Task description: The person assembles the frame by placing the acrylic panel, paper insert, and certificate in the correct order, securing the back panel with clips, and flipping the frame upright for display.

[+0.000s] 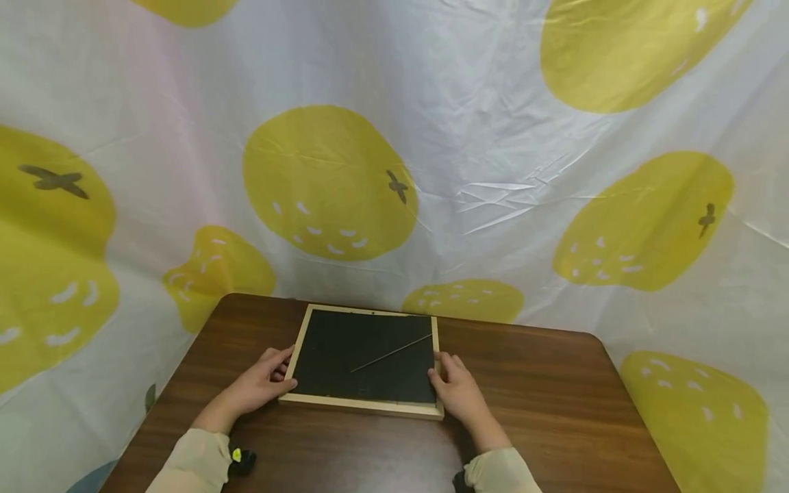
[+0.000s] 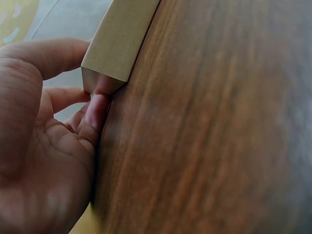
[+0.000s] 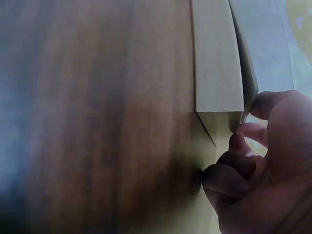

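Observation:
A picture frame [image 1: 364,405] of pale wood lies on the table with a black backing board [image 1: 382,342] facing up. Across the board a thin brown stick-like piece [image 1: 391,353] runs slantwise to the right side. My left hand [image 1: 255,383] grips the left side near the front corner, thumb on top and fingers along the outside. On the opposite side my right hand [image 1: 461,392] holds the frame, its thumb over the board's right edge. In the right wrist view a board edge [image 3: 249,68] stands slightly apart from the wooden frame [image 3: 219,63] beside the thumb.
The brown wooden table [image 1: 542,390] has rounded far corners and reaches back to a hanging white cloth [image 1: 481,144] with large yellow fruit prints. Black wrist bands [image 1: 243,463] show at the sleeve cuffs.

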{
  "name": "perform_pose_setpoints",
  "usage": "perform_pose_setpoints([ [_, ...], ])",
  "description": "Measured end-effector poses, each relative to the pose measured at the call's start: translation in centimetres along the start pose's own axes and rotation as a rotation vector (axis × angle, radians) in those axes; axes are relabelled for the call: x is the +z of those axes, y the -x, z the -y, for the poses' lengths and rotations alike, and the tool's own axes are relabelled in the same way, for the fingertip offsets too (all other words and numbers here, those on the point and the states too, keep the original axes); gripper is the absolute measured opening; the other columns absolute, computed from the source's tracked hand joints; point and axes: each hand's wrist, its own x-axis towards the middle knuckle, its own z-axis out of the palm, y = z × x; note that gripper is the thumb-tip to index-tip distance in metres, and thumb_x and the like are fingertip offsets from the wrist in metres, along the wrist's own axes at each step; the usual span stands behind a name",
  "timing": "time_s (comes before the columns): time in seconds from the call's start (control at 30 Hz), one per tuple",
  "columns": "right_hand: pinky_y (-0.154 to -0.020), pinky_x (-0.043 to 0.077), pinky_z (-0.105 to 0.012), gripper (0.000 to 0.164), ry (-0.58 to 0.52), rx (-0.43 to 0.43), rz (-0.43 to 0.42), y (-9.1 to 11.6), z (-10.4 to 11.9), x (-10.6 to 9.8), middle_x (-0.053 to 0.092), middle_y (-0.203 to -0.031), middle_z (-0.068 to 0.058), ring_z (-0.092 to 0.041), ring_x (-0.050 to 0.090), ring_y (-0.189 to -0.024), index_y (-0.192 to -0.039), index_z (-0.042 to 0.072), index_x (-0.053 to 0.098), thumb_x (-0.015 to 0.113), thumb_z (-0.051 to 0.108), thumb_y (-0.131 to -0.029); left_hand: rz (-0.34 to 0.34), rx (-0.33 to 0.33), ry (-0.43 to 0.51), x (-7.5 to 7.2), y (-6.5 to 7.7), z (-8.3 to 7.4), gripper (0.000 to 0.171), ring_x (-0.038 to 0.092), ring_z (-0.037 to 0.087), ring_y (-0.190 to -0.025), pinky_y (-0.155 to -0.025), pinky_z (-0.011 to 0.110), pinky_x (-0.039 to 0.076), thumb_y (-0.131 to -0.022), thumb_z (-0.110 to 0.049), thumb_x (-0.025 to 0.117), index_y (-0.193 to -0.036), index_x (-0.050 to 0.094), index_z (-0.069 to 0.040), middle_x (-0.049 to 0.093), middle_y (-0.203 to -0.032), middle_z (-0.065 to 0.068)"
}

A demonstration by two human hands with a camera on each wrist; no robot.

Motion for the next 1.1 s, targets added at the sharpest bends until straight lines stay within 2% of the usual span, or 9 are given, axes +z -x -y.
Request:
perform_pose_setpoints([
  [0.17,-0.073,0.051,-0.038,0.047,0.093,-0.031,-0.034,0.4,0.0,0.2,0.06,-0.095,-0.004,-0.02,0.058,-0.079,-0.147,0.007,0.067,0.074,0.027,-0.105,-0.005,-0.003,-0.005,-0.1,0.0,-0.3,0.081,0.055,0.015,-0.11,-0.093,0.024,0.054,-0.102,-0.025,0.078,-0.166,0.037,0.004,0.052,-0.126,0.013],
  [0.4,-0.058,0.036,-0.025,0.055,0.132,-0.022,-0.027,0.5,0.1,0.3,0.046,-0.084,0.003,-0.007,0.036,-0.064,-0.152,0.005,0.064,0.077,0.028,-0.104,-0.011,0.012,-0.006,0.0,-0.1,-0.1,0.082,0.055,0.014,-0.109,-0.094,0.023,0.053,-0.102,-0.023,0.079,-0.165,0.038,0.006,0.052,-0.124,0.014],
  [0.43,-0.06,0.039,-0.026,0.056,0.144,-0.023,-0.024,0.5,0.1,0.3,0.049,-0.085,0.002,-0.008,0.038,-0.066,-0.153,0.005,0.063,0.077,0.028,-0.103,-0.011,0.012,-0.003,0.0,-0.1,0.0,0.082,0.055,0.014,-0.109,-0.094,0.023,0.053,-0.102,-0.023,0.079,-0.165,0.038,0.006,0.052,-0.125,0.014],
  [0.53,-0.078,0.059,-0.041,0.064,0.167,-0.008,-0.008,0.8,0.3,0.3,0.071,-0.11,-0.014,-0.024,0.07,-0.089,-0.16,0.011,0.055,0.077,0.028,-0.103,-0.009,0.004,-0.002,0.1,-0.1,0.2,0.082,0.055,0.013,-0.109,-0.094,0.022,0.053,-0.101,-0.024,0.08,-0.166,0.038,0.005,0.052,-0.125,0.014],
  [0.67,-0.083,0.059,-0.052,0.062,0.174,0.015,0.025,0.9,0.5,0.2,0.072,-0.114,-0.019,-0.038,0.072,-0.096,-0.161,0.019,0.055,0.076,0.029,-0.104,-0.004,-0.012,0.0,0.2,-0.1,0.2,0.082,0.054,0.016,-0.111,-0.094,0.023,0.053,-0.102,-0.025,0.079,-0.166,0.037,0.004,0.051,-0.126,0.013],
  [0.77,-0.081,0.058,-0.051,0.054,0.183,0.035,0.042,0.8,0.8,0.2,0.07,-0.11,-0.016,-0.035,0.072,-0.094,-0.157,0.023,0.061,0.073,0.03,-0.105,-0.004,-0.009,-0.006,0.2,0.0,0.1,0.082,0.054,0.017,-0.111,-0.094,0.023,0.053,-0.102,-0.024,0.079,-0.166,0.037,0.004,0.051,-0.126,0.014],
  [0.9,-0.11,0.052,-0.065,0.053,0.193,0.08,0.073,0.9,1.1,0.1,0.063,-0.149,-0.031,-0.048,0.061,-0.142,-0.159,0.025,0.059,0.069,0.031,-0.107,-0.006,0.015,-0.023,0.3,0.0,0.1,0.082,0.054,0.016,-0.11,-0.094,0.024,0.052,-0.102,-0.022,0.078,-0.168,0.035,0.002,0.051,-0.127,0.014],
  [1.0,-0.113,0.05,-0.065,0.053,0.221,0.094,0.104,0.9,1.3,0.0,0.061,-0.152,-0.031,-0.047,0.06,-0.143,-0.162,0.026,0.055,0.065,0.032,-0.109,-0.008,0.028,-0.027,0.3,0.2,-0.1,0.08,0.052,0.018,-0.108,-0.091,0.024,0.051,-0.103,-0.021,0.077,-0.168,0.036,0.0,0.049,-0.124,0.013],
  [1.1,-0.106,0.055,-0.063,0.054,0.26,0.073,0.118,0.8,1.3,-0.1,0.07,-0.14,-0.026,-0.045,0.069,-0.13,-0.164,0.024,0.052,0.063,0.031,-0.111,-0.007,0.031,-0.022,0.4,0.3,-0.4,0.075,0.049,0.019,-0.105,-0.086,0.023,0.048,-0.104,-0.022,0.076,-0.167,0.04,-0.002,0.046,-0.119,0.012],
])
